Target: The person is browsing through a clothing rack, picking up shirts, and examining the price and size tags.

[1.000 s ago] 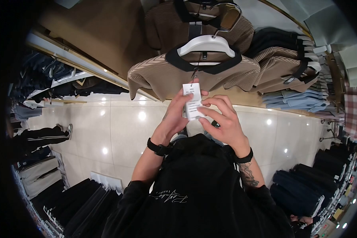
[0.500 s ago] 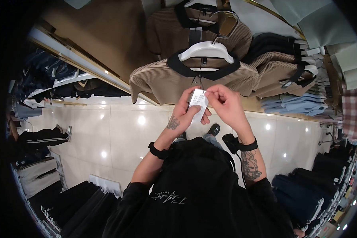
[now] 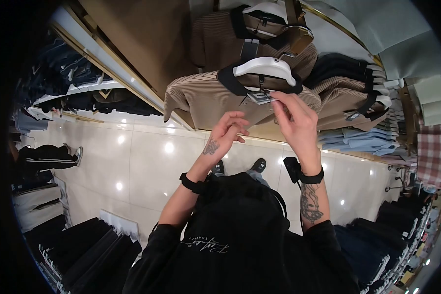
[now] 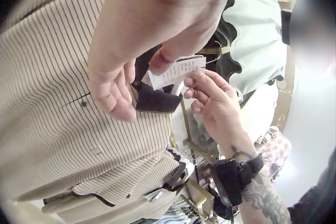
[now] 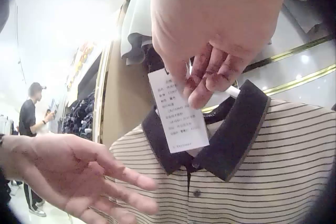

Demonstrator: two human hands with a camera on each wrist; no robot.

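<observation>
A tan striped polo shirt (image 3: 206, 100) with a dark collar (image 5: 228, 142) hangs on a white hanger (image 3: 264, 65). In front of its collar, my right hand (image 3: 300, 121) pinches a white printed tag (image 5: 176, 111) near its top corner between thumb and fingers. The tag is tilted nearly edge-on in the head view, and its printed side shows in the right wrist view. Lower and to the left, my left hand (image 3: 224, 133) is held in front of the shirt with its fingers loosely spread, holding nothing.
Another brown polo (image 3: 215, 39) hangs behind, with its own dark tag (image 3: 250, 49). More shirts and light blue garments (image 3: 355, 139) line the rail at right. Trousers (image 3: 83, 255) hang at lower left. Another person (image 5: 32, 124) stands in the background.
My left hand has let go of the tag and drawn back down and left. My right hand, which took hold of the tag's top, has moved it up and right toward the collar.
</observation>
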